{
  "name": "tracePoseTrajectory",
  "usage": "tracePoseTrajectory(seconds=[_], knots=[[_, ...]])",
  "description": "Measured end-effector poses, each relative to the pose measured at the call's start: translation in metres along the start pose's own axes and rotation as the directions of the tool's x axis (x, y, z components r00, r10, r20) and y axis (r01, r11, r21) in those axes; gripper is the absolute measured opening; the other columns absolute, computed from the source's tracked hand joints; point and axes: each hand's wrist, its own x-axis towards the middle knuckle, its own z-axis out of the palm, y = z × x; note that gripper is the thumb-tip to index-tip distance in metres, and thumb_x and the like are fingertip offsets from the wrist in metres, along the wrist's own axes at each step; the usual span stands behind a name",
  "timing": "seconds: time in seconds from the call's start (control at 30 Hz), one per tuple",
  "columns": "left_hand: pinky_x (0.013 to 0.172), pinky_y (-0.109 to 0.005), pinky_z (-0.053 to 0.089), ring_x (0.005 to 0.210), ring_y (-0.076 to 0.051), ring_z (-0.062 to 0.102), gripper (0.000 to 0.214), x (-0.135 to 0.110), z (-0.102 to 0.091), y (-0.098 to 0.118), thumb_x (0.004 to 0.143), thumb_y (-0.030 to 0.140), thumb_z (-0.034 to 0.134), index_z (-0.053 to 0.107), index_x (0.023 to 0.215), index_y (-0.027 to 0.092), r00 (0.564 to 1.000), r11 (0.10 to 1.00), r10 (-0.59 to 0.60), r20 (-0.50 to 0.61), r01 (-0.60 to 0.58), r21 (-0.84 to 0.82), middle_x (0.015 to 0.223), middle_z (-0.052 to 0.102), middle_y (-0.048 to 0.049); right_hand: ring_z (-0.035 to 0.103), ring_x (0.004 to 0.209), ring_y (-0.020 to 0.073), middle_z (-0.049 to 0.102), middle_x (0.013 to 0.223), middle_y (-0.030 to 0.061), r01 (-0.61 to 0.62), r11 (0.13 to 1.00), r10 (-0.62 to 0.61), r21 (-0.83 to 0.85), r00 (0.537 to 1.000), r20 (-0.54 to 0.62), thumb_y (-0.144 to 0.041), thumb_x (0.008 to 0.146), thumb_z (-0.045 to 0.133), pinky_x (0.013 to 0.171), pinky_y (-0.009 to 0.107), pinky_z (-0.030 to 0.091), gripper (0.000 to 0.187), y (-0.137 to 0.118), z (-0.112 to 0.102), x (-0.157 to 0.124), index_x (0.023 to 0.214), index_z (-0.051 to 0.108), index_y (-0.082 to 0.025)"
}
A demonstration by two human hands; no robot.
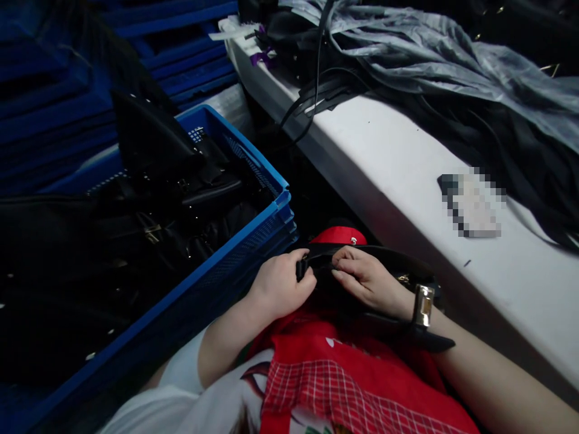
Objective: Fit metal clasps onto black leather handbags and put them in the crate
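A long white worktable (398, 157) runs along the right, strewn with black straps (316, 96) and grey plastic sheeting (434, 54). Left of it, a blue plastic crate (253, 226) holds dark handbags (181, 199). On the lap, over a red checked apron (325, 367), lies a black leather bag (389, 265). The left hand (278, 286) clenches its edge; the right hand (366, 280) grips the same edge with bent fingers. A silver metal buckle (423, 305) sits at the right wrist

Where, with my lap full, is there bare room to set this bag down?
Bare: the white table between the black straps and the blurred item, and its near strip past that item. Crowded: the blue crate, packed with other bags; the table's far end, under grey plastic sheets. Left hand and right hand grip the black bag.
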Motion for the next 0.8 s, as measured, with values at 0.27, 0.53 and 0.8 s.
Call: tracePoseTrajectory(seconds=[0.27,0.53,0.8], knots=[[0.086,-0.038,0.052,0.095,-0.029,0.069,0.036,-0.001,0.001,0.007,0.086,0.024,0.047,0.066,0.115,0.016,0.992,0.938,-0.013,0.129,-0.033,0.345,0.103,0.073,-0.0108,0.058,0.08,0.0179,0.062,0.085,0.0079,-0.035,0.932,0.1,-0.362,0.982,0.161,-0.017,0.08,0.053,0.072,0.027,0.045,0.02,-0.018,0.003,0.023,0.063,0.063,-0.015],[0.094,-0.038,0.051,0.104,-0.027,0.067,0.041,-0.008,0.009,-0.001,0.084,0.023,0.047,0.063,0.121,0.013,0.987,0.98,0.095,0.127,-0.115,0.162,0.113,0.071,-0.0107,0.063,0.079,0.0249,0.068,0.089,0.0123,-0.05,0.838,0.155,-0.544,0.977,0.148,-0.034,0.087,0.055,0.072,0.034,0.046,0.025,-0.031,0.017,0.023,0.096,0.064,-0.013],[0.096,-0.041,0.052,0.106,-0.027,0.066,0.04,0.0,0.003,-0.015,0.086,0.026,0.045,0.063,0.119,0.012,0.99,0.991,0.103,0.096,-0.111,0.081,0.112,0.071,-0.0117,0.059,0.084,0.0191,0.067,0.091,0.0079,0.18,0.869,-0.147,-0.46,0.983,0.107,-0.017,0.096,0.048,0.082,0.032,0.046,0.017,-0.022,0.016,0.019,0.094,0.065,-0.016]])
